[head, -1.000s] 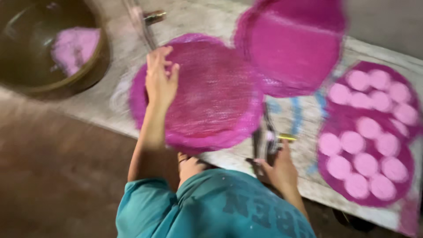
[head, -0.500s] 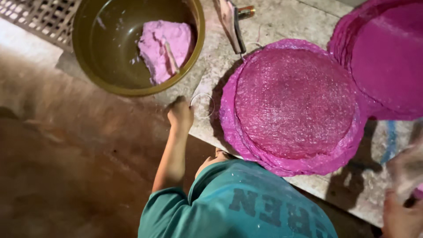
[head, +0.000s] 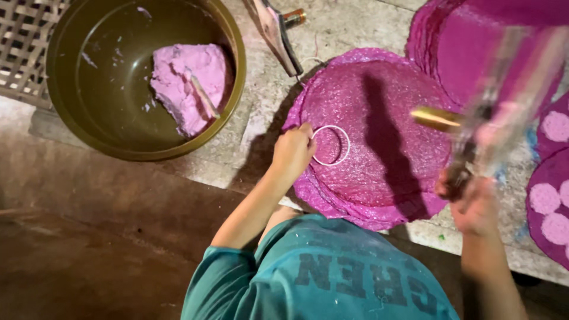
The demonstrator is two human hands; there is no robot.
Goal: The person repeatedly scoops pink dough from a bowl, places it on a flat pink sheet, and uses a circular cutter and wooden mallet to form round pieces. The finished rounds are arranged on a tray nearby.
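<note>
- the left hand [head: 291, 155] rested on the near-left part of the round magenta mat [head: 379, 139], fingers curled and pinching the rim of a thin white ring [head: 330, 145].
- the ring lay flat on that mat, left of its middle, touching the fingertips.
- the right hand [head: 473, 204] hovered over the mat's right edge, fingers clenched around a blurred tool [head: 495, 112] with a brass-coloured tip [head: 435, 118]; what kind of tool it was could not be told.
- left of the mat, apart from it, stood an olive bowl [head: 71, 127] holding a lump of pink dough [head: 186, 83].
- beyond the mat's far-right edge lay a stack of more magenta mats [head: 474, 53].
- right of the mat, another mat carried pale pink discs [head: 551, 207].
- a blade-like tool [head: 275, 32] lay just beyond the mat's far-left edge.
</note>
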